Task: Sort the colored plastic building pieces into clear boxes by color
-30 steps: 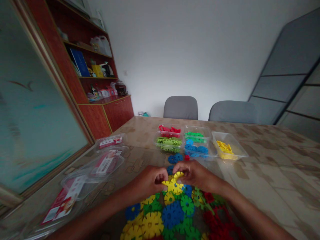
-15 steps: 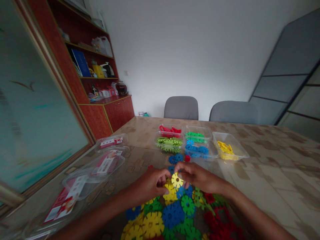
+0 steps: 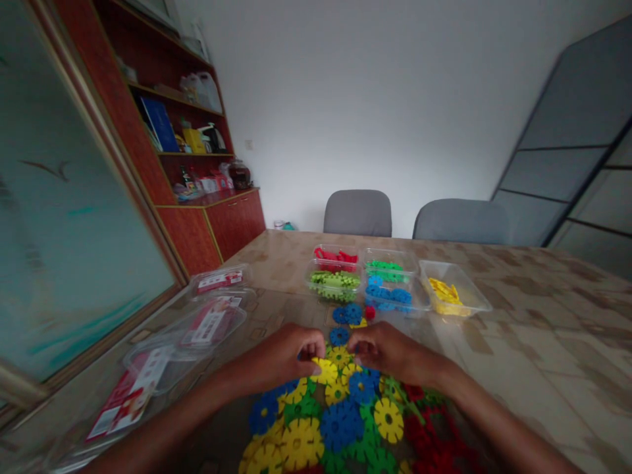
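Observation:
My left hand (image 3: 299,350) has its fingers curled, with the thumb against a yellow notched plastic disc (image 3: 325,371). Across from it, my right hand (image 3: 382,350) hovers at the pile's far side, fingers bent and thumb apart, with no piece visible in them. Below both hands spreads a loose pile of notched snowflake discs, among them a large blue disc (image 3: 342,425) and a large yellow one (image 3: 303,444). Another yellow disc (image 3: 388,420) lies on top at the right. A blue disc (image 3: 339,336) lies between and just beyond my hands.
Behind the pile stand clear tubs of red pieces (image 3: 336,257), light-green pieces (image 3: 336,283), green pieces (image 3: 385,270) and blue pieces (image 3: 388,297). A tub of yellow pieces (image 3: 445,293) is at the right. Clear lids (image 3: 210,326) lie left; red pieces (image 3: 439,441) sit near my right forearm.
The yellow disc held up in my right hand has left it, and one now lies over the green disc at the right. My hands have moved apart, the left now on a yellow disc.

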`<state>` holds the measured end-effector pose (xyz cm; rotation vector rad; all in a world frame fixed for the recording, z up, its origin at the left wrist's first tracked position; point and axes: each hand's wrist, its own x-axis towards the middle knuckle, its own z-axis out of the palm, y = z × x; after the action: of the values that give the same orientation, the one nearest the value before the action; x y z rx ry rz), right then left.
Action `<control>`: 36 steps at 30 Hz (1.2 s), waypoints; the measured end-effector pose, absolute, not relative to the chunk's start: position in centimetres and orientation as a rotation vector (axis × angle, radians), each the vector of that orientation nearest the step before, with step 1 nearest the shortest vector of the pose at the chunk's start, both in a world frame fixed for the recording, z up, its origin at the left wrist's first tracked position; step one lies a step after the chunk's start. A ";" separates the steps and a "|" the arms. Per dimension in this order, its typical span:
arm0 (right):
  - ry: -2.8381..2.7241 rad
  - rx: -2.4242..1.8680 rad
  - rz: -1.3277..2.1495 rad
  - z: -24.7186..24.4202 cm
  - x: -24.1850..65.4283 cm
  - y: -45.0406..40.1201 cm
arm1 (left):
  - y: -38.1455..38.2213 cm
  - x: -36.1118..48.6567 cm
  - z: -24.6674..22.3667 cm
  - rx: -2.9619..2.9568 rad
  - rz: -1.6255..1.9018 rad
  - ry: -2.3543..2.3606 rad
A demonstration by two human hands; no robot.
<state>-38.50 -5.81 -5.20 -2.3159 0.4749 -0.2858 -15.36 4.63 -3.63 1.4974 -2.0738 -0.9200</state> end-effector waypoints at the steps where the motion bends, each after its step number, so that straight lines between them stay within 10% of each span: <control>1: 0.494 -2.338 -0.296 -5.7 -38.2 -5.7 | 4.6 -15.3 -3.5 1.506 -0.915 -2.084; 36: 0.483 -2.252 -0.036 -3.5 -38.6 -4.4 | 5.0 -16.9 -4.3 1.505 -0.980 -2.035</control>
<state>-38.59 -4.45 -3.52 -2.2522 0.4833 -0.0365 -16.89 5.04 -4.34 1.5052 -2.0348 -0.9802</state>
